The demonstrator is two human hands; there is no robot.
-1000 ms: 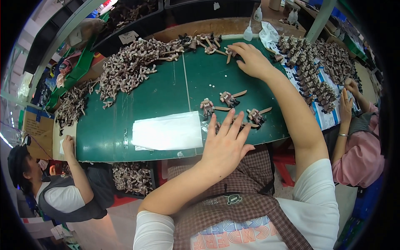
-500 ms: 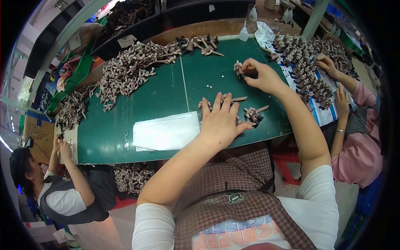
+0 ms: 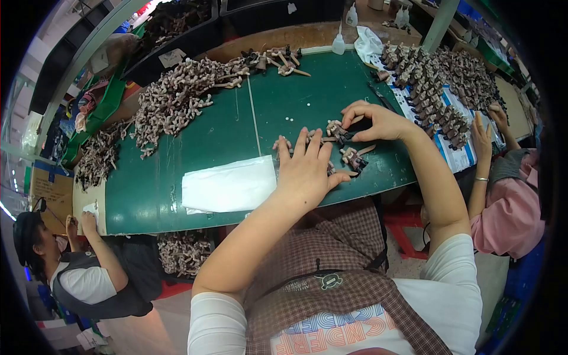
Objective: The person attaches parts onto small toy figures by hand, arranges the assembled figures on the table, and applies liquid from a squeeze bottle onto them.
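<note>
My left hand [image 3: 305,171] lies palm down on the green tabletop [image 3: 219,127], fingers spread. It covers several small figurines; bits of them, such as one figurine [image 3: 282,144], show around its fingers. To its right, the thumb and fingers of my right hand [image 3: 381,124] are curled round a small figurine [image 3: 336,130] with pale and dark parts, low over the table. Just below lies another figurine [image 3: 353,158] with a flat tan strip sticking out. A folded white sheet [image 3: 228,184] rests left of my left hand.
A big heap of figurine parts [image 3: 171,106] covers the back left. Rows of standing figurines [image 3: 435,106] fill the right side, where a co-worker's hand [image 3: 482,139] is. A dropper bottle [image 3: 338,43] stands at the back edge. Another person [image 3: 89,266] sits at the left.
My right hand has brought its figurine down and nearer, beside my left hand. The left hand stays spread over the figurines. The co-worker's hands at right have shifted.
</note>
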